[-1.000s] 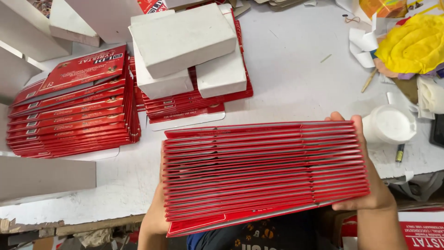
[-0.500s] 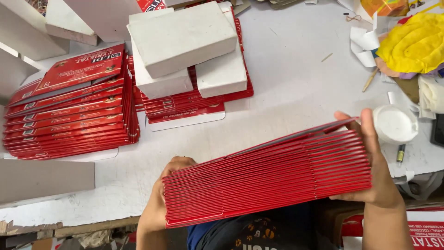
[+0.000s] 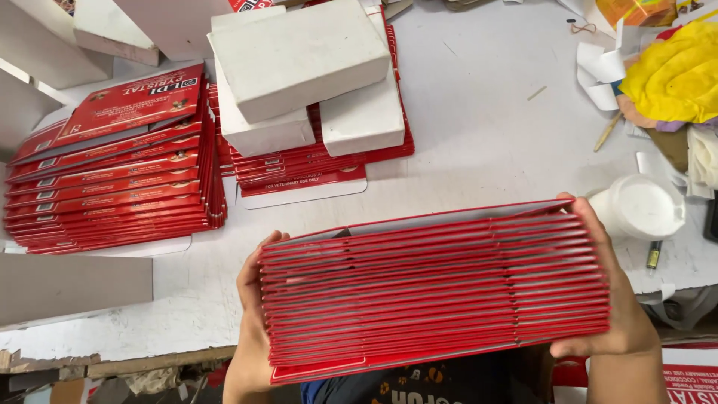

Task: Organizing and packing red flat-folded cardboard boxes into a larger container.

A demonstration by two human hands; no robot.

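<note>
- Head view looks down on a white worktable (image 3: 479, 127), the largest thing in sight; every place below is given relative to the bundle of flat red cartons (image 3: 434, 288) held above the table's near edge.
- Bundle of flat red cartons: many folded sheets stacked with their edges toward the camera, fanned slightly, gripped at both ends. It sits at the near middle of the view, over the table edge and close to the body.
- Fanned pile of red cartons (image 3: 112, 183) lies on the table, beyond the bundle and to its left.
- White blocks (image 3: 299, 71) rest on another red stack (image 3: 314, 164), straight beyond the bundle.
- Left hand (image 3: 254, 314) clasps the bundle's left end, fingers curled over the top edge.
- Right hand (image 3: 609, 299) clasps the right end, fingers wrapped over the far corner.
- White cup (image 3: 639, 208) stands just beyond the right hand, near it.
- Doing this well, as I judge it: press evenly inward from both ends and keep the edges level, so that no sheet slides out of the fan.
- Hard to tell: both palms are hidden behind the cartons, the exact sheet count cannot be made out, and the yellow cloth (image 3: 677, 71) far to the right is cut off by the frame.
</note>
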